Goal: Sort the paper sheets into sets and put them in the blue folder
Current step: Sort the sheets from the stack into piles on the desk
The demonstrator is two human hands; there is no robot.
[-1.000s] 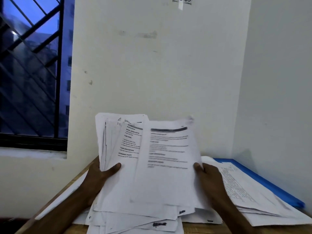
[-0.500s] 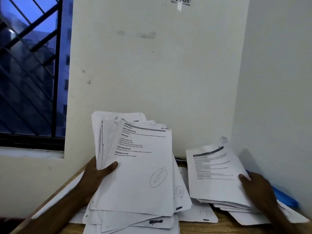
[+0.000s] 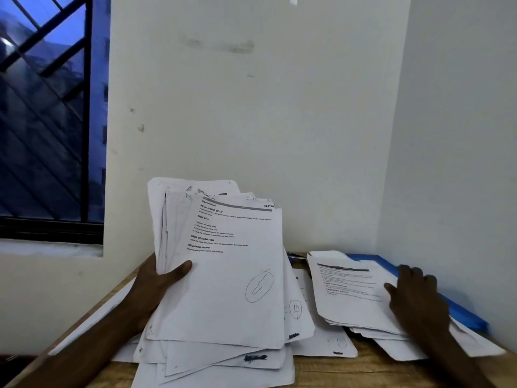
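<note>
Now the left hand grips a thick stack of paper sheets by its left edge, thumb across the front and fingers behind. The stack stands tilted up off the wooden table, with its lower edge among loose sheets spread flat beneath it. Its front sheet carries printed headings and a circled handwritten figure near the bottom.

To the right, well apart from the held stack, a smaller pile of sheets lies on the blue folder, which sits in the corner along the right wall. The folder's blue edge shows past the pile's far and right sides (whether the sheets lie inside it or merely on top of it cannot be told). The right hand rests palm down on this pile, fingers relaxed and spread over the top sheet, thumb on the paper, gripping nothing.

A barred window is at the left.
</note>
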